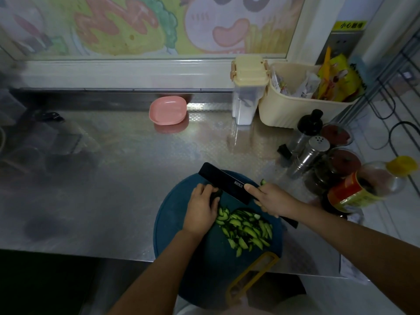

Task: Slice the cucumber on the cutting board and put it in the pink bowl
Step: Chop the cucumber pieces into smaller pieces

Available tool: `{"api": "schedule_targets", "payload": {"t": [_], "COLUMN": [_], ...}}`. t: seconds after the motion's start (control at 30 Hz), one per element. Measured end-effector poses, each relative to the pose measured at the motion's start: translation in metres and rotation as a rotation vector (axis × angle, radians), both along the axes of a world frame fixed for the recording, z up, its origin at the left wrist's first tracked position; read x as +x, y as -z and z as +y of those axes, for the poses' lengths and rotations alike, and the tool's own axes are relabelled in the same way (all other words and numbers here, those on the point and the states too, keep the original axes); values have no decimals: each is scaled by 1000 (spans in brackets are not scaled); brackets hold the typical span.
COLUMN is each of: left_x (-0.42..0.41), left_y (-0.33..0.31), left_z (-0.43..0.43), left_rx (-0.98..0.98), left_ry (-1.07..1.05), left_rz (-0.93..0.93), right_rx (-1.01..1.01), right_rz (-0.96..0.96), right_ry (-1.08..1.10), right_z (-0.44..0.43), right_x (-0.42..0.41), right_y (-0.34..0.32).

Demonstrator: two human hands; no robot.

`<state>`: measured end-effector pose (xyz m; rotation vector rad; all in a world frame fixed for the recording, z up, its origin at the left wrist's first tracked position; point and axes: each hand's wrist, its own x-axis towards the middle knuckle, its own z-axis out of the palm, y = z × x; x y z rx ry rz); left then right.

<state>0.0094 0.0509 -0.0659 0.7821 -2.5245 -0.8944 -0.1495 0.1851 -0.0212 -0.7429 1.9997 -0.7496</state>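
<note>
The short dark-green cucumber stub point(217, 193), low centre on the round dark-blue cutting board point(172, 226), looks wet, slippery and best pinned from above, as the left hand point(201, 208) curls over it, the right hand point(270, 201) gripping the black cleaver point(227, 185), the pink plastic bowl point(168, 110) well apart, upper centre.

1 cutting board point(177, 226), 1 knife point(225, 183), 1 pink bowl point(168, 110), 1 cucumber stub point(216, 194), 2 hands (left hand point(201, 209), right hand point(272, 198)); cucumber slices point(247, 230) too heaped to count
</note>
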Motion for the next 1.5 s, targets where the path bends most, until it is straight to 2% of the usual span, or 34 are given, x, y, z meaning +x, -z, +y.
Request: {"api": "schedule_targets", "payload": {"t": [0.4, 0.63, 0.83, 0.97, 1.37, 1.5], "left_x": [-1, -2, 11, 11, 0, 0], "left_y": [-4, -1, -1, -7, -5, -6], "left_z": [2, 3, 0, -3, -1, -3], "left_rx": [28, -27, -138, -32, 107, 98], "left_ry": [-8, -10, 54, 49, -110, -104], "left_rz": [6, 2, -49, -53, 16, -6], "right_rx": [47, 52, 55, 48, 28, 41], "right_rz": [10, 205, 242, 243, 228, 184], "right_ry": [-31, -169, -182, -175, -116, -64], "right_z": [-2, -15, -15, -12, -7, -2], "right_x": [-3, 2, -1, -3, -4, -4], "right_y": [-1, 10, 11, 13, 16, 15]}}
